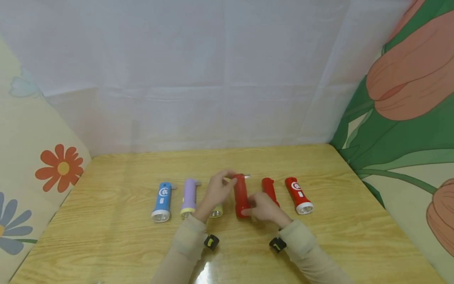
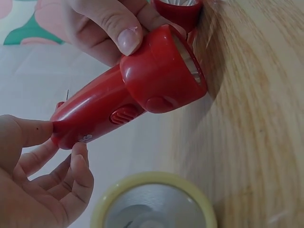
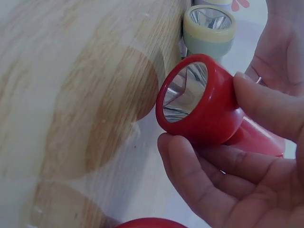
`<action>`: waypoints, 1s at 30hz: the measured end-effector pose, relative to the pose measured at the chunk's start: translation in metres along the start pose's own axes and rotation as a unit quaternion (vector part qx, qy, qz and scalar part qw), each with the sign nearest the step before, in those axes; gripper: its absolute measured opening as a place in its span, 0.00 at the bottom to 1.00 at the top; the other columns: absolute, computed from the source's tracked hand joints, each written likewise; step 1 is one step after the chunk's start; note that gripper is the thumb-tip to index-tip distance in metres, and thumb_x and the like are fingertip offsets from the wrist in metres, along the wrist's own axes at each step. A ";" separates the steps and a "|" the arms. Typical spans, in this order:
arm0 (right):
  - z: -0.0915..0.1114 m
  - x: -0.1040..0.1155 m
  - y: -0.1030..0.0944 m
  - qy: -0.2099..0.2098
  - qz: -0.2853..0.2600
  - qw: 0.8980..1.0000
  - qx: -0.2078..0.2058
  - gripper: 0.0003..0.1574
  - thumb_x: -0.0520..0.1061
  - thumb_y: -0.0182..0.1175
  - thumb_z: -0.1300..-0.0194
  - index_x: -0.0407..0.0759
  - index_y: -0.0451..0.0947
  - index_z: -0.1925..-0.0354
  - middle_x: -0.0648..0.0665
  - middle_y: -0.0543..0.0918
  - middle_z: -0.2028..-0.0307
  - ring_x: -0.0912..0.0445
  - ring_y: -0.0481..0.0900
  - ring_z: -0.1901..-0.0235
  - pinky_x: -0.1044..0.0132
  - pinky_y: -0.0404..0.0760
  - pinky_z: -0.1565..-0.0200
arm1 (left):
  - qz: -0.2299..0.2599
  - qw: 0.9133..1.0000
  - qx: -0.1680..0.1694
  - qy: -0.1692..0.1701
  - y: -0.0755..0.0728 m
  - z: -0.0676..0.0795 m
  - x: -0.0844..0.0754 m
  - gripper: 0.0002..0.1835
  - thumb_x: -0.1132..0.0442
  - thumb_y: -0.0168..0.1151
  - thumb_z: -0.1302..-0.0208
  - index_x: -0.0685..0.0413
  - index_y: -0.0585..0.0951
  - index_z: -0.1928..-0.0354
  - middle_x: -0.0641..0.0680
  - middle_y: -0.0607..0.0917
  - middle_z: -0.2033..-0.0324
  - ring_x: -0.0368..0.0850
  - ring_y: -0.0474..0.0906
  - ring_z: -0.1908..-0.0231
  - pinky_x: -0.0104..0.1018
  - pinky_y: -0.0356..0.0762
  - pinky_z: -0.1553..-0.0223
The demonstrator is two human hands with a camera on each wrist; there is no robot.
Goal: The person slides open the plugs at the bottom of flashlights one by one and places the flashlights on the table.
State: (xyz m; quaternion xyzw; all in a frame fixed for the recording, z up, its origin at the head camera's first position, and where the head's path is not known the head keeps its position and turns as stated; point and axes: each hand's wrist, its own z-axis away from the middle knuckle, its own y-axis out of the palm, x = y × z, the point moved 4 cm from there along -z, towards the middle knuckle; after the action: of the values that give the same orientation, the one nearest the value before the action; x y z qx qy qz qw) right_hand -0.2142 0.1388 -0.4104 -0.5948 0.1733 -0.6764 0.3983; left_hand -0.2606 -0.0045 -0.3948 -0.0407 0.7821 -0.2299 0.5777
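A white sheet [image 1: 177, 79] hangs behind the wooden counter [image 1: 319, 244], whose near edge is cut off, as are the flower-printed panels [image 1: 400, 138] at both sides. Two pale sleeves [image 1: 191, 236] come in from below, also cropped. The left hand [image 1: 216, 193] pinches the tail end of a red flashlight [image 1: 241, 193] at the middle of the counter, while the right hand [image 1: 264, 207] grasps its lens head between thumb and fingers; whether the rim touches the counter is hard to say. The left hand and wrist cover most of a pale green flashlight [image 1: 217, 212], leaving chiefly its yellow-rimmed lens; the right hand partly hides a second red flashlight [image 1: 268, 187]. A white-rimmed red flashlight [image 1: 298, 195] lies unobstructed farther right, a blue flashlight [image 1: 164, 199] far left, and a purple flashlight [image 1: 189, 195] between the blue and green ones. Small metal prongs [image 1: 247, 176] jut from the held flashlight's tail.
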 end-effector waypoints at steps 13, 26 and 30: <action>0.005 0.002 0.001 0.003 -0.006 1.000 -0.021 0.11 0.43 0.64 0.43 0.38 0.80 0.62 0.49 0.79 0.74 0.56 0.72 0.78 0.64 0.73 0.72 | -0.009 1.000 -0.002 0.002 0.004 -0.004 0.005 0.12 0.68 0.58 0.40 0.60 0.78 0.53 0.59 0.81 0.59 0.47 0.76 0.70 0.32 0.76 0.74; 0.005 -0.001 0.002 0.011 -0.012 0.999 -0.045 0.19 0.42 0.64 0.44 0.34 0.77 0.55 0.44 0.82 0.67 0.56 0.75 0.73 0.62 0.77 0.68 | -0.014 1.000 0.013 -0.018 0.009 -0.010 0.010 0.17 0.70 0.57 0.40 0.65 0.75 0.47 0.62 0.81 0.58 0.51 0.77 0.66 0.33 0.77 0.72; 0.006 -0.001 0.002 0.012 -0.020 0.998 -0.056 0.21 0.41 0.65 0.44 0.31 0.76 0.54 0.42 0.82 0.66 0.56 0.76 0.75 0.63 0.77 0.69 | -0.013 0.999 0.016 -0.026 0.012 -0.012 0.012 0.19 0.71 0.58 0.41 0.66 0.74 0.47 0.63 0.80 0.58 0.52 0.78 0.65 0.33 0.77 0.70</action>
State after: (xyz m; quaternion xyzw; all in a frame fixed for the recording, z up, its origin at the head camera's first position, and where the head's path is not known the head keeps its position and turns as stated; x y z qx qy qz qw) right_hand -0.2075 0.1397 -0.4115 -0.6117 0.2038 -0.6802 0.3488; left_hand -0.2729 0.0058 -0.4078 -0.0476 0.7626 -0.2483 0.5954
